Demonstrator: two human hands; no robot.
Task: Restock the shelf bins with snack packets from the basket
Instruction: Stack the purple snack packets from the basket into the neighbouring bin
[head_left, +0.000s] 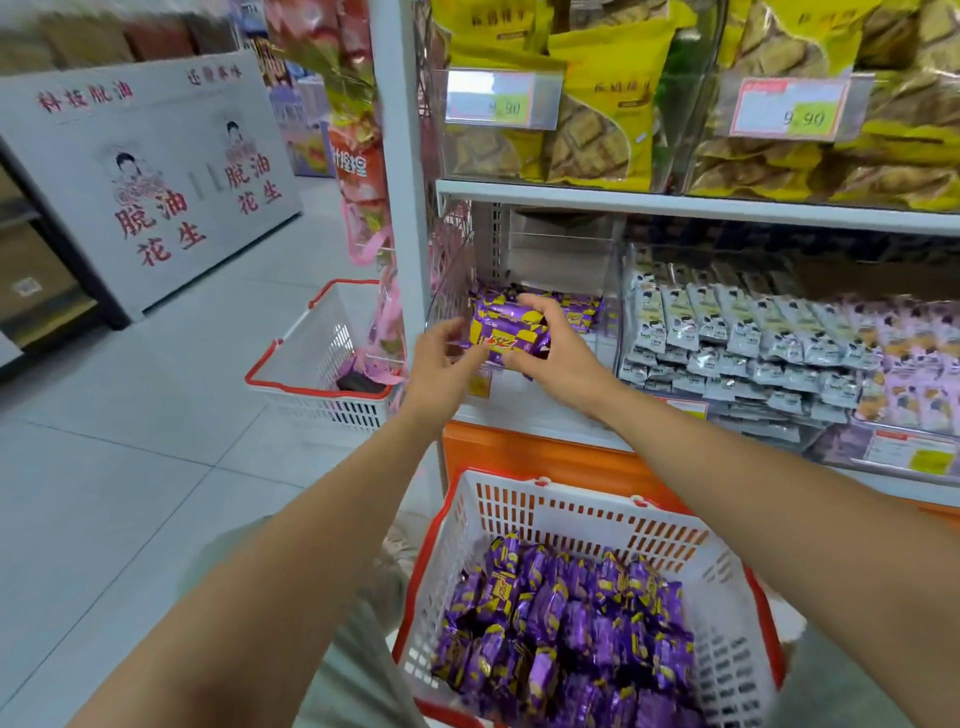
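Head view: purple snack packets (511, 332) sit between both grips, left hand (445, 361) and right hand (558, 351) curled round their ends.

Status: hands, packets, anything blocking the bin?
Both gripping: left hand, right hand on purple packet bundle. Bundle at the clear bin mouth, not yet released. Basket below holds many more. No obstruction seen.

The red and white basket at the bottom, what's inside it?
Lots of purple and yellow snack packets piled in the basket. The heap hides the basket's floor and anything underneath.
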